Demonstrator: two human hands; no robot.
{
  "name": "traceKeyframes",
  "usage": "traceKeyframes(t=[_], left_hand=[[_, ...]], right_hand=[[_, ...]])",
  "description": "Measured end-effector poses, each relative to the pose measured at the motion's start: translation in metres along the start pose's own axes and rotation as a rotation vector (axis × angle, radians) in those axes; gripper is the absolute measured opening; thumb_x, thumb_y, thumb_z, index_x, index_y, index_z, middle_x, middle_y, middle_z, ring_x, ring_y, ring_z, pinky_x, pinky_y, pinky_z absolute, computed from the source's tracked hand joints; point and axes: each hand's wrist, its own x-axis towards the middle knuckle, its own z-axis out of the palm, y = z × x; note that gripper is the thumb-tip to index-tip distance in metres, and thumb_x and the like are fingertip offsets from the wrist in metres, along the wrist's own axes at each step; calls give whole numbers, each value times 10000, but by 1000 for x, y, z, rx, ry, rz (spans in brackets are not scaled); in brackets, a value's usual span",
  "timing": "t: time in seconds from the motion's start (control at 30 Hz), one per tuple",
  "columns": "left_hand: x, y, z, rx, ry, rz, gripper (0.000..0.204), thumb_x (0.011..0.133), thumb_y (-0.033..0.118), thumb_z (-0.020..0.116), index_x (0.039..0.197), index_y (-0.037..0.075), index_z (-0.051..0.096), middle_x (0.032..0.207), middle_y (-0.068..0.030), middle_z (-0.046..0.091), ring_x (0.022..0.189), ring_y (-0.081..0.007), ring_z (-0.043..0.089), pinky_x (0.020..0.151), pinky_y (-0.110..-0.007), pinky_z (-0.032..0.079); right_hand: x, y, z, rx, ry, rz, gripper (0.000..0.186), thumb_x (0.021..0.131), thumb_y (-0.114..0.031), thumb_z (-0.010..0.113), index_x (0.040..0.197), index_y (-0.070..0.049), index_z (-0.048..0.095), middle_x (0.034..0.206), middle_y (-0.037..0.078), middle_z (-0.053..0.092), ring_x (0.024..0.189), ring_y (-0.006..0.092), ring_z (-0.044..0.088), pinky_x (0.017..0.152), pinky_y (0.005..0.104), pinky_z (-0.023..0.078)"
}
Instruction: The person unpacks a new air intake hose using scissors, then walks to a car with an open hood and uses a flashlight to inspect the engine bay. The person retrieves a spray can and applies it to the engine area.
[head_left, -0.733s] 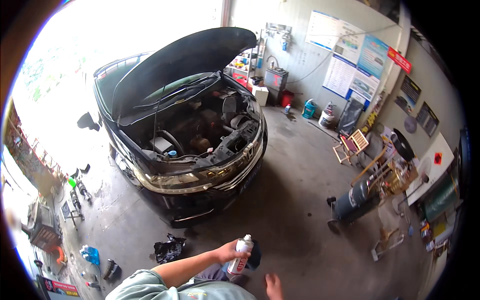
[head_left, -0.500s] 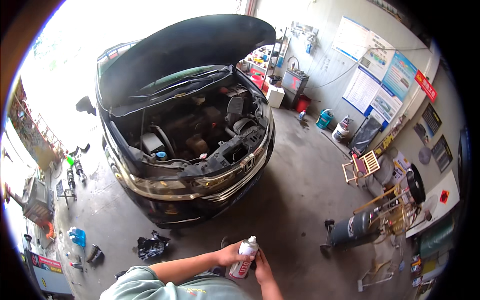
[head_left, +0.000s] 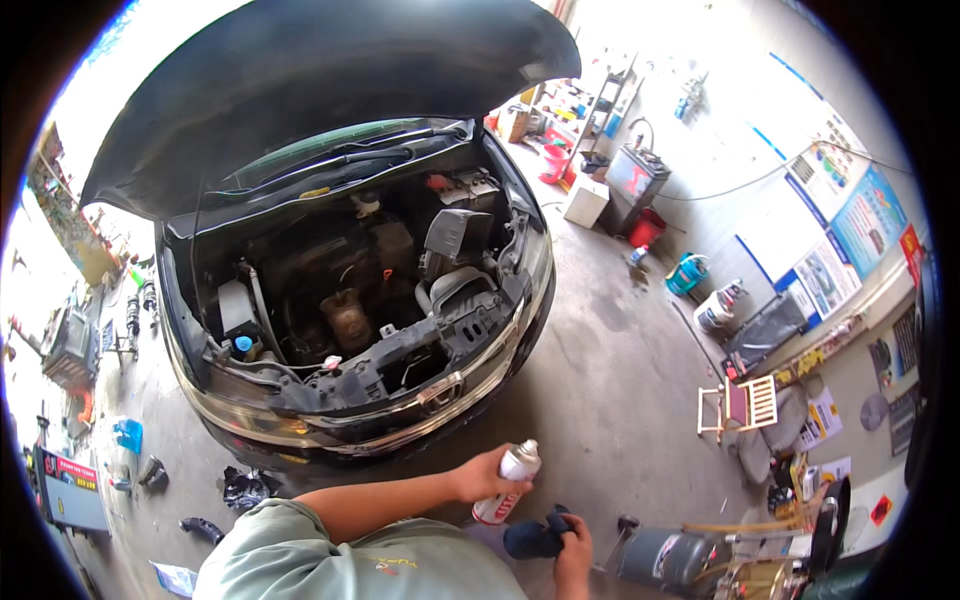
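Observation:
My left hand (head_left: 482,476) is wrapped round a white and red spray can (head_left: 518,466), held upright with a slight tilt. Its top points away from me. Just to the right and lower, my right hand (head_left: 573,556) grips a bunched dark blue cloth (head_left: 534,540), apart from the can. Ahead of both hands stands a dark car (head_left: 440,390) with its bonnet (head_left: 340,80) raised. The engine bay (head_left: 350,270) lies exposed, with a blue cap (head_left: 243,344) at its left side.
Crumpled black plastic (head_left: 248,488) lies on the floor to the left. A grey tank on wheels (head_left: 670,555) stands at the lower right, near a small wooden chair (head_left: 738,405). Along the right wall are gas cylinders (head_left: 718,308) and a white box (head_left: 586,202).
The car looks nearer and its engine bay shows more fully. My right hand has left the can's side and now holds the dark blue cloth. My left hand keeps the can.

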Motion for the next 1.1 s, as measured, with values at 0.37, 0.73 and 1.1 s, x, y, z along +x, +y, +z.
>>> traceKeyframes(t=[0.37, 0.73, 1.1], left_hand=[[190, 35, -61, -257, 700, -57, 731, 1074, 432, 710, 1556, 16, 352, 1294, -153, 673, 1178, -208, 651, 1024, -399, 548], [327, 90, -178, -52, 638, 4, 607, 1084, 356, 708, 1495, 37, 395, 1369, -149, 589, 1266, -219, 583, 1103, -405, 487], [304, 59, -653, 1075, 1456, -365, 198, 1024, 177, 646, 1156, 48, 717, 1090, -144, 696, 1026, -268, 699, 939, -395, 553]], right_hand=[[341, -123, -56, -410, -759, 81, 400, 1080, -344, 612, 1036, 18, 779, 1056, 132, 732, 1043, 202, 658, 889, 337, 524], [544, -227, 161, -489, -1164, -159, 702, 783, -287, 969, 1364, -30, 671, 1155, 127, 794, 1095, 204, 738, 1022, 380, 561], [786, -270, 286, -405, -1053, -161, 613, 742, -216, 935, 1269, -24, 689, 1079, 95, 796, 1022, 145, 726, 967, 353, 574]])
